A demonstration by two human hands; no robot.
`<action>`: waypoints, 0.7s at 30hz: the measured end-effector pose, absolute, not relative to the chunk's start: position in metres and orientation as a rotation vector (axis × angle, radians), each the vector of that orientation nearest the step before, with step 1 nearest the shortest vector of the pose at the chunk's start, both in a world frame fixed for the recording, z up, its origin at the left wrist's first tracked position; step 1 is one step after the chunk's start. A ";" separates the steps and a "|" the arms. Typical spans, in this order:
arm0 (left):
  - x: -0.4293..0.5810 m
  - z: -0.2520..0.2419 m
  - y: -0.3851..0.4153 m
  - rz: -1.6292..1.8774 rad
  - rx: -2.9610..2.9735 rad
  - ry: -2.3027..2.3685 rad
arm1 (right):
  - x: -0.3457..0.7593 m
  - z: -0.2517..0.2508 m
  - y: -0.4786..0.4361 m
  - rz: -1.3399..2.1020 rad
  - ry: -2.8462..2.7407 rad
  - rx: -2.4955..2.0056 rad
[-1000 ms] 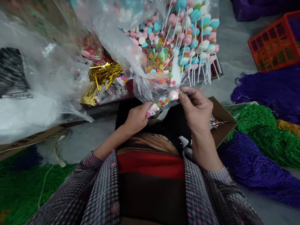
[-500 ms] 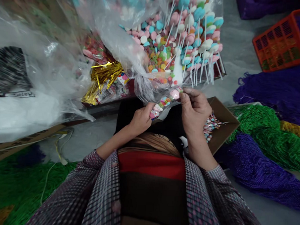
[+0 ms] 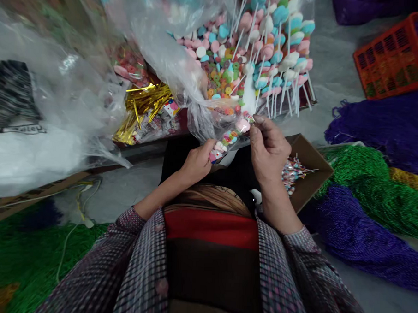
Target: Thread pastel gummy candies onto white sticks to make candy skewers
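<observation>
Between my two hands runs a candy skewer (image 3: 230, 138) in a clear wrapper, strung with small coloured rings and pink and white marshmallows. My left hand (image 3: 196, 164) is closed on its lower end. My right hand (image 3: 269, 147) pinches its upper end by a pink marshmallow. Just beyond lies a tray with a heap of loose ring candies (image 3: 223, 81) and several marshmallow sticks (image 3: 279, 49), partly under clear plastic.
A brown cardboard box (image 3: 310, 172) with finished wrapped skewers sits right of my right hand. Gold twist ties (image 3: 145, 103) lie to the left, by large clear plastic bags (image 3: 55, 99). Purple and green bead strands (image 3: 370, 196) cover the floor, and an orange crate (image 3: 393, 56) stands far right.
Both hands and the skewer have shifted slightly up and right, staying closed on its ends. The box of wrapped skewers has come more into sight.
</observation>
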State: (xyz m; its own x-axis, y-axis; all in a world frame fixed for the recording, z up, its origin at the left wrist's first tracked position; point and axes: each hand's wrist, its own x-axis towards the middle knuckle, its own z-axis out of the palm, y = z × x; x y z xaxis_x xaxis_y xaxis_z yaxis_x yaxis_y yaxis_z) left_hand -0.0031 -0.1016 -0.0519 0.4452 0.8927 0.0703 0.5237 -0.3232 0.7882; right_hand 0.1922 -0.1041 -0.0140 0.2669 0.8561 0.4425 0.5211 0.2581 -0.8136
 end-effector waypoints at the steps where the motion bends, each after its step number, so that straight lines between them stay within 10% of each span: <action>1: -0.003 -0.053 -0.101 0.657 1.994 1.192 | 0.193 -0.013 -0.104 0.354 -1.414 -1.414; 21: 0.003 -0.055 -0.101 0.600 1.843 0.996 | 0.192 -0.005 -0.104 0.168 -1.743 -1.396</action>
State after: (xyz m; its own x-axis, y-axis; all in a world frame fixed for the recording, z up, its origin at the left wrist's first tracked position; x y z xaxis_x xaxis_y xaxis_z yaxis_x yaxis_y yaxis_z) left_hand 0.0035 -0.1005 -0.0554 0.5524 0.8335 -0.0086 0.3815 -0.2436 0.8917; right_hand 0.1917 -0.1043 -0.0054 0.0097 0.8448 0.5350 0.7271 0.3614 -0.5838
